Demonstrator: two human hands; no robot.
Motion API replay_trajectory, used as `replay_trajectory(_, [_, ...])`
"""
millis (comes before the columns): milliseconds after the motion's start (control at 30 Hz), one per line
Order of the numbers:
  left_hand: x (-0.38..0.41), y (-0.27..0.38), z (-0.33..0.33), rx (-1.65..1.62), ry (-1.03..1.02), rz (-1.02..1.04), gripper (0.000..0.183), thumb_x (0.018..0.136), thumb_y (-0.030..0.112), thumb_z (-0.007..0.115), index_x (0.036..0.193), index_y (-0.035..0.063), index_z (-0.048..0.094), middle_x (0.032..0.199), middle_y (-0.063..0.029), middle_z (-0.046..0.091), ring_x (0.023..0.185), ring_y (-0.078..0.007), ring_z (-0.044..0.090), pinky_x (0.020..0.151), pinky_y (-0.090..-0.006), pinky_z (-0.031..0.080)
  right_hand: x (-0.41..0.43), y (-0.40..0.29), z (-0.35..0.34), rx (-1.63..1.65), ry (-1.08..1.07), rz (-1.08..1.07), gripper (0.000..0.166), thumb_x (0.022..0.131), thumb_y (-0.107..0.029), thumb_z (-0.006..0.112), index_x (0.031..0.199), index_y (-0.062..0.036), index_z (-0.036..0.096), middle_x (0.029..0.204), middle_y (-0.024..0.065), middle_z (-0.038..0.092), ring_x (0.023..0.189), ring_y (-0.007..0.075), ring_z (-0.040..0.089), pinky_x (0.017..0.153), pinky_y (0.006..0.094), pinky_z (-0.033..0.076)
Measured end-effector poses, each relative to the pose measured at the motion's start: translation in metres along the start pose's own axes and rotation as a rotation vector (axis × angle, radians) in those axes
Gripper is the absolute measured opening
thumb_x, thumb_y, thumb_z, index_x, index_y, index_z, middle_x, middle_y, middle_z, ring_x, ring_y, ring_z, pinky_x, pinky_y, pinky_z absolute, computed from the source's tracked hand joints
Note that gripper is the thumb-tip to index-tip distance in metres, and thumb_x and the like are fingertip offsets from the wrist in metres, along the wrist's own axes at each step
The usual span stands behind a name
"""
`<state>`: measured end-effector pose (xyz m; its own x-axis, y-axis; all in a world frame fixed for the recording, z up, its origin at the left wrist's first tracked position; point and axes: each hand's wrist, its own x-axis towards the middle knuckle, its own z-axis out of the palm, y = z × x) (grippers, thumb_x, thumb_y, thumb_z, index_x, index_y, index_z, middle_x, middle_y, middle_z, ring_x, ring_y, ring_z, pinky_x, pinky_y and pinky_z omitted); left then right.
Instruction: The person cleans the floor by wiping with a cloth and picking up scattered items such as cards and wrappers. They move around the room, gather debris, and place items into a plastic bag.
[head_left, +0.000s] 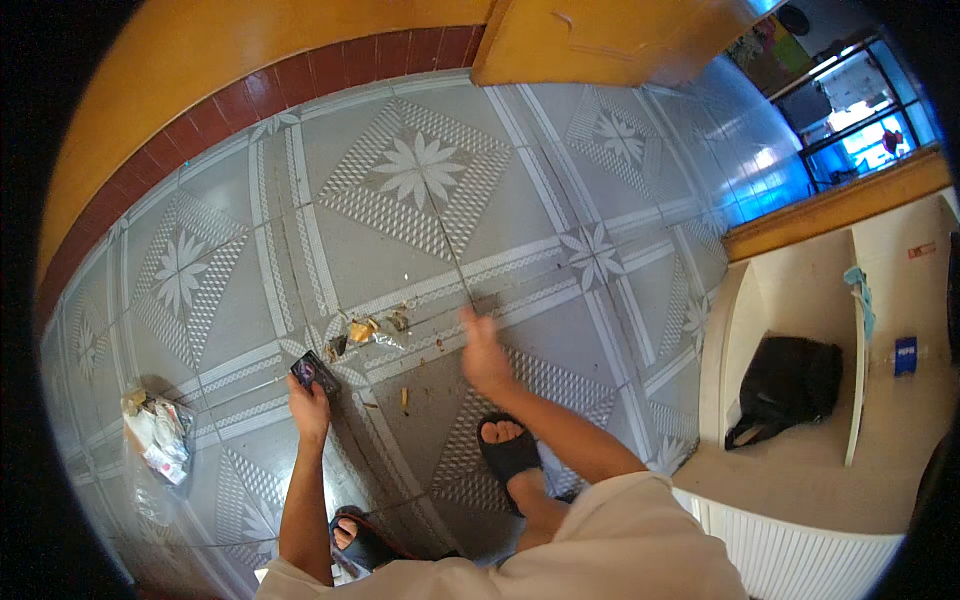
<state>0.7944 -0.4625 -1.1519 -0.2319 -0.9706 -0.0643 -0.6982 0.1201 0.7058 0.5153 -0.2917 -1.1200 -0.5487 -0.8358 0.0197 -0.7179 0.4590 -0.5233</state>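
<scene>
My left hand (309, 409) grips a small dark rectangular object (311, 373) with a picture or lit face, a phone or a box. My right hand (489, 356), blurred, is held over the patterned tile floor (390, 277) with its fingers drawn together; a thin dark line runs from its fingertips over a tile seam, and whether it is something held cannot be told. Between the hands lie a crumpled yellow wrapper (362, 330), clear plastic film (387, 342), dark scraps (337, 346) and a yellow strip (405, 400).
A clear plastic bag (159, 442) of crumpled waste lies at the left. My feet in black sandals (508, 454) stand below the scraps. At the right, a cream shelf unit (795, 472) holds a black bag (791, 382). An orange wall (225, 45) with brown skirting tiles runs behind.
</scene>
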Motion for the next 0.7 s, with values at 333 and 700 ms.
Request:
replay_trajectory(333, [0.006, -0.003, 0.008, -0.023, 0.002, -0.049, 0.030, 0.079, 0.012, 0.054, 0.104, -0.0029, 0.046, 0.073, -0.0266, 0.060, 0.068, -0.0435, 0.059, 0.059, -0.0486, 0.045, -0.050, 0.096, -0.046, -0.078, 0.370, 0.601, 0.044, 0.078, -0.004, 0.053, 0.120, -0.0035, 0.041, 0.087, 0.0207, 0.060, 0.084, 0.0383, 0.060, 0.069, 0.0458, 0.046])
replay_trajectory(700, [0.027, 0.038, 0.026, 0.090, -0.057, -0.128, 0.030, 0.077, 0.010, 0.056, 0.100, -0.0035, 0.043, 0.073, -0.0283, 0.060, 0.068, -0.0457, 0.058, 0.062, -0.0517, 0.047, 0.076, -0.037, 0.069, 0.290, -0.253, 0.318, 0.021, 0.081, -0.015, 0.054, 0.096, -0.0014, 0.050, 0.076, 0.0228, 0.062, 0.072, 0.0409, 0.061, 0.064, 0.0505, 0.047])
